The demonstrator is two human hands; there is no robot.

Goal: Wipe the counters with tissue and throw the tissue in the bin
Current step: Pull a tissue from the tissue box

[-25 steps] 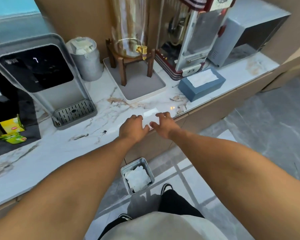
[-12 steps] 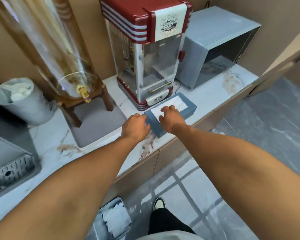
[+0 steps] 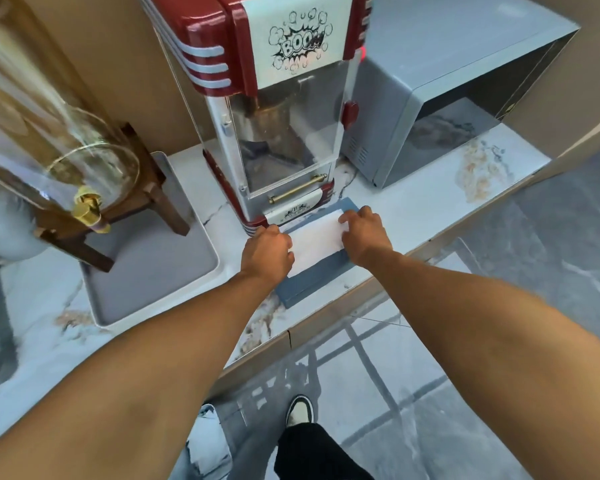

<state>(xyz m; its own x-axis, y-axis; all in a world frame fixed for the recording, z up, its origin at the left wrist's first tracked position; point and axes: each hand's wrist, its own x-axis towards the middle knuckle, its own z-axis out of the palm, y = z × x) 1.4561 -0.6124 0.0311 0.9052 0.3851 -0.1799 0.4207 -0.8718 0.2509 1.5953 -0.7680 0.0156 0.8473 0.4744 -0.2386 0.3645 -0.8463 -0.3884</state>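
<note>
At frame centre, left hand (image 3: 266,250) and right hand (image 3: 364,233) pinch the tissue (image 3: 316,244); steady the tissue box (image 3: 312,277), then pull upward.

I see both forearms bare, no sleeves reaching the left hand (image 3: 267,251) or right hand (image 3: 366,237); black trousers (image 3: 312,452) below, dark shoe (image 3: 300,408) with pale toe

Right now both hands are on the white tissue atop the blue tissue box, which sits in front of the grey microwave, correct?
Not quite. The head view shows the blue tissue box in front of the red and silver popcorn machine, not the grey microwave, which stands further right. The rest holds: left hand and right hand are on the white tissue.
</note>
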